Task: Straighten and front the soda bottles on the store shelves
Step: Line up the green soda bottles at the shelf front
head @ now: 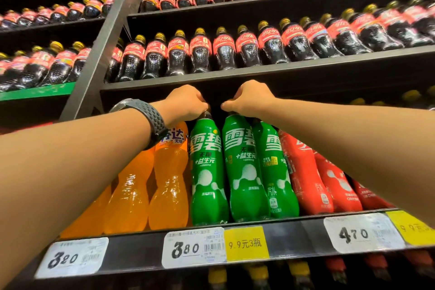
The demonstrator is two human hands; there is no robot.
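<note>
While both arms reach up, the left hand (186, 104) curls tight round the cap of the left green bottle (206, 172), and the right hand (250, 99) pinches the right green bottle (244, 167) by its cap. Both bottles sit at the shelf (289, 235) front, labels out, with orange bottles (169, 172) at 9 o'clock and red bottles (303, 172) at 3.

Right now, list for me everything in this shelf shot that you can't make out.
Head view:
Caps of the left green bottle and middle green bottle: covered by the left grip and right grip.
Orange bottles: leftmost ones hidden behind the left forearm.
Red bottles: partly behind the right forearm.
Price tag small print: too small, blurred.
Lower-shelf bottles: cut off by the bottom edge.
</note>
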